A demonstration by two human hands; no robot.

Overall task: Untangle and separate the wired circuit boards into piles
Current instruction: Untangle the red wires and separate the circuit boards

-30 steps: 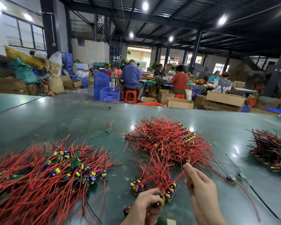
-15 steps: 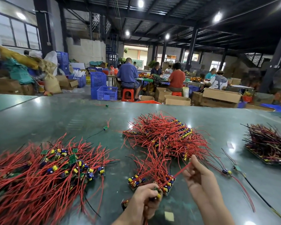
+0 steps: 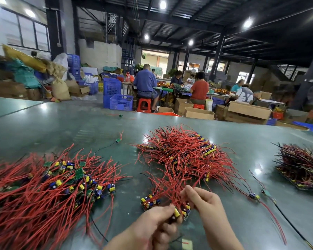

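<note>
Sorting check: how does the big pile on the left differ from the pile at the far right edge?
The left pile is bright red, sprawling, with loose wires splayed every way. The far-right pile looks darker, with many black wires, and is smaller and more compact. Both are wired circuit boards lying on the green table, untouched by either hand.

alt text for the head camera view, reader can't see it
A person's left hand grips a small circuit board while the right hand pinches its red wires, over a green table. Red-wired board piles lie left, centre and far right; workers sit behind.
</note>
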